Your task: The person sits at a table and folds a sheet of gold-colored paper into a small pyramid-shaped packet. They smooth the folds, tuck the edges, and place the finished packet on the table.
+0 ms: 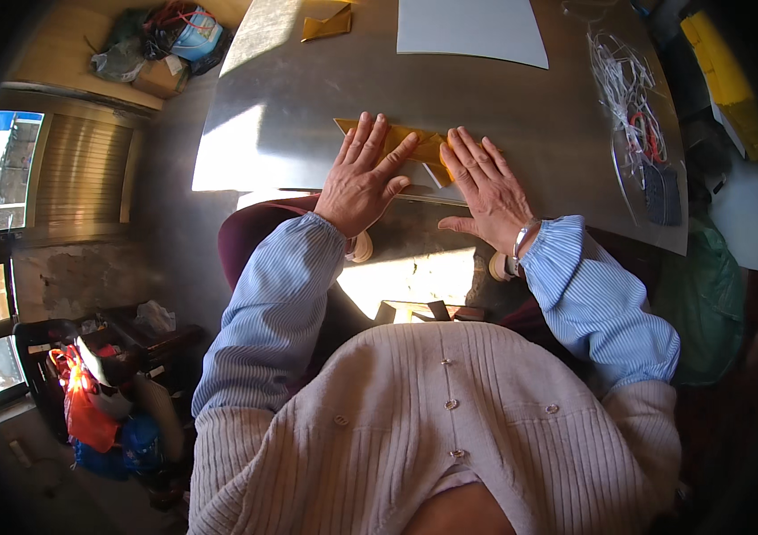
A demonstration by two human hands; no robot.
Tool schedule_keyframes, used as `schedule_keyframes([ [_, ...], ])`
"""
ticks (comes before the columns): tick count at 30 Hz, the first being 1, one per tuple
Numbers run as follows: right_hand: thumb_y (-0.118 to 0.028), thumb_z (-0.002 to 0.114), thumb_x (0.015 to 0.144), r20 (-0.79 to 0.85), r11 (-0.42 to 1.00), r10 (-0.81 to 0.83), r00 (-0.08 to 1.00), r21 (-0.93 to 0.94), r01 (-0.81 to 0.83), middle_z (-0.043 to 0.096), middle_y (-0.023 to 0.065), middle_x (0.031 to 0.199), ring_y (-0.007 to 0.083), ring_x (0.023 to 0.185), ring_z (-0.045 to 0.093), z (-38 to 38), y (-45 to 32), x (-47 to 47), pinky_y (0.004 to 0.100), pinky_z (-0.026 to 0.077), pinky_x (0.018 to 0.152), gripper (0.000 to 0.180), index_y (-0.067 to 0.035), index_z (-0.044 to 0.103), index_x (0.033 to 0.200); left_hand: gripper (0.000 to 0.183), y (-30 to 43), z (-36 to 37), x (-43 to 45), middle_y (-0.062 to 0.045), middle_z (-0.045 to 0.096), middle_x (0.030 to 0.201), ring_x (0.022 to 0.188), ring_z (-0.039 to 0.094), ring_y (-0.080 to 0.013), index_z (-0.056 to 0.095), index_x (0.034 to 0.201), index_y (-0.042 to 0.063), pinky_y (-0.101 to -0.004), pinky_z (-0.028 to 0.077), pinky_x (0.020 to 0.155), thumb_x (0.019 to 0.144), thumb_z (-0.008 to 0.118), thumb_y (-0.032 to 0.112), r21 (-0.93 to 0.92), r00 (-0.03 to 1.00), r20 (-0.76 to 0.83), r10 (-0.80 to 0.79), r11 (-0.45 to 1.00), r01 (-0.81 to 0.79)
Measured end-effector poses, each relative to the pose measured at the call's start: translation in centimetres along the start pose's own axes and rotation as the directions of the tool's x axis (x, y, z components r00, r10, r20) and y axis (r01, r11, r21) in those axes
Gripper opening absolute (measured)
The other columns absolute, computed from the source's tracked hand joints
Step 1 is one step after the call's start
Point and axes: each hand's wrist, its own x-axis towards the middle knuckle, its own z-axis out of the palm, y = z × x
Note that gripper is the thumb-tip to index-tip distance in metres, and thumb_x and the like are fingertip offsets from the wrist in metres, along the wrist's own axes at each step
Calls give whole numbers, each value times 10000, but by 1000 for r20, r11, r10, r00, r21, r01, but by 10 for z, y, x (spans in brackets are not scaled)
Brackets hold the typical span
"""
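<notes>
Both hands lie palm down on a folded piece of golden-yellow paper (pixel 412 142) near the table's front edge. My left hand (pixel 363 177) presses on its left part with the fingers spread. On the right part rests my right hand (pixel 488 187), its thumb held out to the left over the table's edge. The paper's pointed left tip shows beyond my left fingers. Between the hands a narrow flap with a white strip points toward me. How the paper is folded under the palms is hidden.
On the table (pixel 325 80) are another folded golden paper (pixel 327 25), a white sheet (pixel 472 30), and a bundle of clear plastic strips (pixel 623 87) with red-handled scissors (pixel 649 137) beside a dark ribbed cloth (pixel 662 194). A green plastic bag (pixel 703 307) stands at right.
</notes>
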Motion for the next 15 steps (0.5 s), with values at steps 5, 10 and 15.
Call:
schedule_keyframes([
  [5,-715,608,897,11,993,15,1000,-114,-14,229,165,1732,311,1616,187,-13,6,-19,488,152,1316,1077,-33,259,1655,505,1,4,4,-216,299,1701,1600,197,-420,501,1577,326,-517,204,1302,1077,567,341,-82,997,-69,-42,996,36],
  [10,-685,620,919,-1,989,37,999,-146,-36,257,161,1722,311,1608,217,-15,0,-27,568,167,1290,948,-193,303,1665,473,-2,6,9,-195,353,1682,1591,238,-403,539,1548,341,-500,220,1305,1077,573,318,-50,995,-93,-39,998,34],
  [15,-570,708,925,21,995,49,999,-88,-47,330,149,1690,305,1566,288,-27,5,-23,519,221,1277,902,-123,355,1625,430,-6,9,8,-177,384,1668,1587,254,-393,595,1497,364,-492,234,1308,1072,587,300,-63,992,-124,-22,998,15],
])
